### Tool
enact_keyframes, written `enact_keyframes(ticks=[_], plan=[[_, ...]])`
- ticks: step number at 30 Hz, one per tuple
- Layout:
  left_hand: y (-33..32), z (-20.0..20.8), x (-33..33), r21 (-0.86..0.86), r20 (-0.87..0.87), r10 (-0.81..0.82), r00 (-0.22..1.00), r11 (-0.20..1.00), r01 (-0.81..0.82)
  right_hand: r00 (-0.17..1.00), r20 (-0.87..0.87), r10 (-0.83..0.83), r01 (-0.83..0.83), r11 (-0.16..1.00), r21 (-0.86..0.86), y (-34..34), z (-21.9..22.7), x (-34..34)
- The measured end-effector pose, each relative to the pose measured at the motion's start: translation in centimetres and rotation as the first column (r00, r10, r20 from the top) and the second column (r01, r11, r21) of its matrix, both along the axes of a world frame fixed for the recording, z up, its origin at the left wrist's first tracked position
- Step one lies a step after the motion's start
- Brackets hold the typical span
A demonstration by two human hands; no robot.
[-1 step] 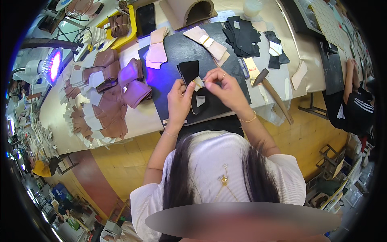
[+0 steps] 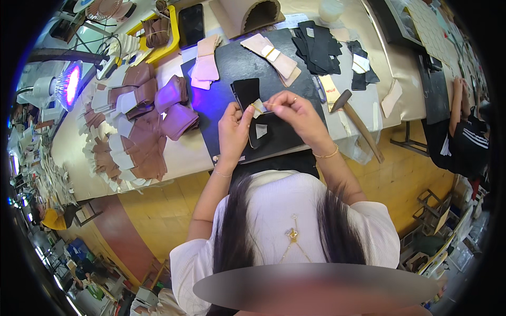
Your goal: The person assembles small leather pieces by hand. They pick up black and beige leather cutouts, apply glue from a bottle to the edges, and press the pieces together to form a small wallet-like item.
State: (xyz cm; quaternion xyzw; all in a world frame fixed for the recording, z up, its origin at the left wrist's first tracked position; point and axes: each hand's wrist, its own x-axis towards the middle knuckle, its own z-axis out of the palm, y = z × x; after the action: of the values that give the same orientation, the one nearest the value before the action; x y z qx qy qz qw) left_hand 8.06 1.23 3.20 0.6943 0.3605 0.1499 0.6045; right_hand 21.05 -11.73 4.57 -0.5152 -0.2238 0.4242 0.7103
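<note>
My left hand (image 2: 233, 129) is closed around the narrow middle of a bundle of black flat cut pieces (image 2: 246, 90), which flares out above and below the grip. Under my left thumb, a small pale paper slip (image 2: 258, 107) lies across the bundle. My right hand (image 2: 299, 117) is just to the right, its thumb and forefinger pinched on a thin yellowish rubber band that runs to the slip. Another white slip (image 2: 261, 130) shows on the bundle's lower part. Both hands are over a dark work board (image 2: 221, 68).
Pink banded bundles (image 2: 270, 52) lie at the board's far side, black pieces (image 2: 315, 50) beyond its right. A hammer (image 2: 361, 124) rests at right, brown pieces (image 2: 138, 131) cover the left beside a lit lamp (image 2: 68, 87). Another person's arm (image 2: 457, 102) shows far right.
My right hand has shifted very slightly, its fingers a little lower and nearer the bundle. My left hand and the bundle stay in place.
</note>
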Motion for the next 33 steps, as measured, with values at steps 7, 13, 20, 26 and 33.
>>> enact_keyframes(ticks=[7, 13, 20, 26, 33], plan=[[-0.3, 0.0, -0.3, -0.666, 0.294, 0.025, 0.955, 0.722, 0.186, 0.783, -0.553, 0.284, 0.017, 0.879, 0.476, -1.6, 0.3, 2.8], [-0.4, -0.1, -0.7, -0.713, 0.310, 0.104, 0.945, 0.683, 0.159, 0.878, 0.470, -0.095, 0.200, 0.963, -0.180, -2.3, 2.0, 4.0], [-0.3, -1.7, -0.6, -0.534, 0.242, -0.014, 0.970, 0.833, 0.145, 0.750, 0.658, 0.074, 0.218, 0.911, -0.351, -0.4, 0.9, -0.3], [-0.9, -1.0, -0.3, -0.549, 0.220, 0.081, 0.972, 0.834, 0.055, 0.702, 0.711, 0.041, 0.308, 0.882, -0.356, -0.3, 1.7, -0.1], [-1.4, -0.8, 0.4, -0.555, 0.248, 0.138, 0.959, 0.832, 0.024, 0.854, 0.514, 0.086, 0.196, 0.861, -0.470, 0.3, 0.7, 0.1]])
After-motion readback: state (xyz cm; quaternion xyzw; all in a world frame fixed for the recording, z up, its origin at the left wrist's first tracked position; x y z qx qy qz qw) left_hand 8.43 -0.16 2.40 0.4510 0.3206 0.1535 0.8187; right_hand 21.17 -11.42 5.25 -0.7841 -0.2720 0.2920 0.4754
